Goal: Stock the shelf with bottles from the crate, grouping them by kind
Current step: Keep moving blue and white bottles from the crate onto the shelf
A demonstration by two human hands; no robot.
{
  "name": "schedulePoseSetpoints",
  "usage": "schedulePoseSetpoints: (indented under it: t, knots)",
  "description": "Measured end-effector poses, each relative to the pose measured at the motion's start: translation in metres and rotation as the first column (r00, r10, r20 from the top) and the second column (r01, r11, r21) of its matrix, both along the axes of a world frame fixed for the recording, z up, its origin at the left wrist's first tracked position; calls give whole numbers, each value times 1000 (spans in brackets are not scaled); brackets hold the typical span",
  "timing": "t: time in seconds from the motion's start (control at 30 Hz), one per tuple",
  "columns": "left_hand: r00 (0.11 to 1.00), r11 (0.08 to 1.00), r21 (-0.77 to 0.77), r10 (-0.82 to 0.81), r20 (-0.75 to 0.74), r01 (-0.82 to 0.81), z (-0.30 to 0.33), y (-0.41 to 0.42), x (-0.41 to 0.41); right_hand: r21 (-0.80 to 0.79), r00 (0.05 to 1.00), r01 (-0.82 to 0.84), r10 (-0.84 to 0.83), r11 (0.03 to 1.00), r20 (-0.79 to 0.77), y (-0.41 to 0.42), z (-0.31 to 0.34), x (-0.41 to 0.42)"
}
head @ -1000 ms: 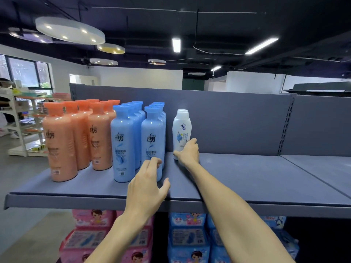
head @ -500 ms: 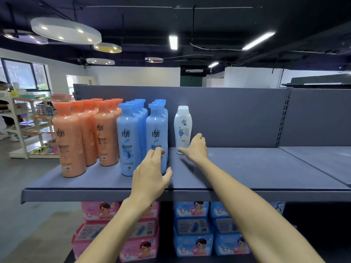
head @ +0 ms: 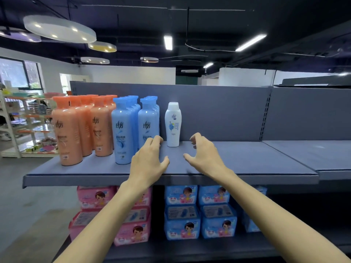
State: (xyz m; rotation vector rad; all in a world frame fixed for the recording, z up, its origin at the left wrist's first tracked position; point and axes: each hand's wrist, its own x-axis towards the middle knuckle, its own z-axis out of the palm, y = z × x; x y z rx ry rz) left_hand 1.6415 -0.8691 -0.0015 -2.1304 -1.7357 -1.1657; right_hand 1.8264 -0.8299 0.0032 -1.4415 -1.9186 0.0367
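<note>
Head view shows a grey shelf (head: 237, 164) carrying three kinds of bottle, and the chief risk, as I judge it, lies with the lone white bottle (head: 172, 125): it is slim and tall, stands upright by itself toward the far side of the shelf, and has nothing on its right to steady it, so a careless brush from either hand could tip it over or knock it into the blue bottles (head: 133, 128) just to its left. A second risk is to those blue bottles themselves: the left hand (head: 148, 160) hovers with its fingertips right at the lower front of the nearest right-hand blue one, though I cannot tell whether they touch it, and a push there could shift the row out of line or against the orange bottles (head: 81, 128) grouped farther left. The left hand holds nothing, its fingers loosely bent. The right hand (head: 204, 155) is likewise empty, its fingers curled in a loose claw above the bare shelf. The white bottle sits between the two hands and a little beyond them, clear of the right hand's fingers and just right of the left hand's fingertips. The crate is not in view.
</note>
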Motion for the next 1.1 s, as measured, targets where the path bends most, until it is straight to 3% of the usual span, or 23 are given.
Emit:
schedulePoseSetpoints:
  t: [0.13, 0.27, 0.4, 0.53, 0.67, 0.77, 1.1]
  knots:
    - [998, 998, 37, -52, -46, 54, -31, -41, -1, 49, 999, -45, 44, 998, 27, -49, -31, 14]
    - [992, 997, -28, -72, -104, 69, -59, -61, 5, 22, 993, -61, 59, 998, 105, -76, -64, 17]
    - [995, 994, -88, -64, -71, 58, -90, -66, 2, -36, 994, -62, 65, 997, 91, -85, -92, 21]
    - [997, 952, -296, -81, 10, 80, -166, -81, 0, -200, 988, -82, 106, 976, 114, -99, -155, 28]
    - [998, 767, -639, -51, 32, 60, -271, -115, 5, -499, 972, -39, 148, 866, 181, -120, -252, 34]
    - [999, 598, -801, -40, 15, 36, -344, -138, 0, -671, 966, 8, 168, 741, 196, -134, -324, 40]
    - [995, 193, -981, 96, 27, 8, -538, -193, -13, -942, 961, 132, 192, 308, 198, -179, -548, 54]
